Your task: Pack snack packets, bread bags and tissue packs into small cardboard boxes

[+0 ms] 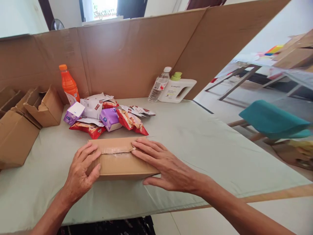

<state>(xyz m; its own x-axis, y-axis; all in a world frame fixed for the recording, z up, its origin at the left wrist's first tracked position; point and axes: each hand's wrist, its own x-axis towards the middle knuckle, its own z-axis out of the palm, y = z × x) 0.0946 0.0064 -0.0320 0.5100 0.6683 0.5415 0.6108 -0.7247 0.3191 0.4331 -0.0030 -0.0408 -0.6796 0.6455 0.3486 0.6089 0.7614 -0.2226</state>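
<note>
Box (123, 165) between left hand (83, 168) and right hand (163, 165)

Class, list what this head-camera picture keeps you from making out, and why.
In the head view:
Inside of closed, taped brown cardboard box: hidden by its panels.
Its right side: partly under the bare right hand.
Leftmost open brown cardboard carton: cut off by left edge.
White plastic jug: fine print too small.
</note>
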